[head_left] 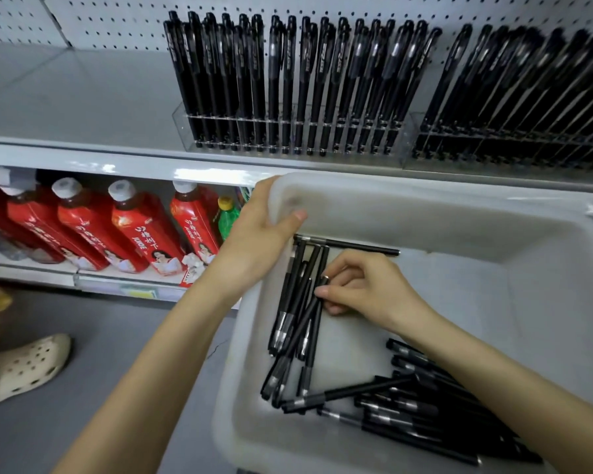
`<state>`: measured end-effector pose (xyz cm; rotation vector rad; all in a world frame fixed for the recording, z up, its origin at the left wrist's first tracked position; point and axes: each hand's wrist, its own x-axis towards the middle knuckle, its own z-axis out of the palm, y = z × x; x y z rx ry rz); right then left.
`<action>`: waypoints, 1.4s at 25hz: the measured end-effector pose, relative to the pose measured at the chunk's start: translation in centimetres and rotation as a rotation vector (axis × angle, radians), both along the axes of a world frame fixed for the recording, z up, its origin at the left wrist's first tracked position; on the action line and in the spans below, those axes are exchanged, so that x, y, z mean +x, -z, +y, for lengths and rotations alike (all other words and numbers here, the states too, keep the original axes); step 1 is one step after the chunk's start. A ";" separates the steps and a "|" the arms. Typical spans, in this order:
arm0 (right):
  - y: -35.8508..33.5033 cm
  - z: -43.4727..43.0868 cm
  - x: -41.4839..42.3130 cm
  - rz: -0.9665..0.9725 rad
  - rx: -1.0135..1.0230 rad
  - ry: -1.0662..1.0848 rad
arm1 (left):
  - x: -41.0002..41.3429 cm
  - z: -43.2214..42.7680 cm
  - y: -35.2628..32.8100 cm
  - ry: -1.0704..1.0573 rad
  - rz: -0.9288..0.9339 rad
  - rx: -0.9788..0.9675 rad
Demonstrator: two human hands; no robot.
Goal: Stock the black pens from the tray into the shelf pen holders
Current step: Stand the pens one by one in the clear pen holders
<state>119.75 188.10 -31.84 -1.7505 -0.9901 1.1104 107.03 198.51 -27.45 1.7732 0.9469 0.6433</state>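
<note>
- Far left, floor: a pale perforated shoe [24, 367] on grey flooring, well apart from the tray.
- Lower shelf: red bottles [134, 230] lean in a row, with a green bottle [228, 217] just beside the left wrist.
- Left hand [264, 230]: grips the far-left corner of the tray [425, 213]. The thumb is pressed flat on the inner wall and the other fingers curl over the rim to the outside.
- Tray: a white, deep-walled tub. Its far rim sits just below the shelf edge [134, 164].
- Bundle of pens [288, 313]: lies along the tray's left wall, roughly parallel with it.
- Single pen [346, 245]: lies crosswise at the far end, touching the bundle's tips.
- Right hand [360, 289]: inside the tray with fingers curled close together. Thumb and forefinger tips pinch the end of a black pen [298, 333] that slants across the bundle. I cannot tell if that pen is lifted.
- Heap of pens [425, 405]: piled in the near-right corner, under the right forearm.
- Open room: bare tray floor to the right of the right hand, out to the right wall.
- Upper shelf: two clear pen holders [288, 131], [510, 145] stand side by side against the pegboard [117, 22], both packed with upright black pens. There is bare shelf to their left.
</note>
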 end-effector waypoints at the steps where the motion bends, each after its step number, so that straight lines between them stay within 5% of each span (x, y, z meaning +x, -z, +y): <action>1: -0.1 0.0 -0.1 0.029 0.003 0.012 | 0.0 0.0 0.0 0.003 -0.004 -0.003; 11: -3.4 0.0 1.8 0.132 0.000 0.061 | -0.1 0.2 0.3 0.010 -0.020 -0.023; 17: -9.1 0.0 5.7 0.332 0.292 0.250 | -1.0 -0.4 -2.1 -0.157 -0.132 0.356; 24: -11.0 0.5 6.1 0.358 0.521 0.304 | -1.3 -0.6 -5.5 -0.162 -0.395 -0.075; 27: -11.0 0.4 5.9 0.208 0.473 0.185 | -1.4 0.0 -6.4 -0.230 -0.459 -0.208; 31: -11.8 1.1 5.5 -0.312 0.401 -0.033 | -1.5 0.6 -7.5 -0.218 -0.427 -0.225; 35: -12.3 3.0 3.4 -0.350 0.466 -0.116 | -1.0 0.5 -8.4 -0.147 -0.394 -0.205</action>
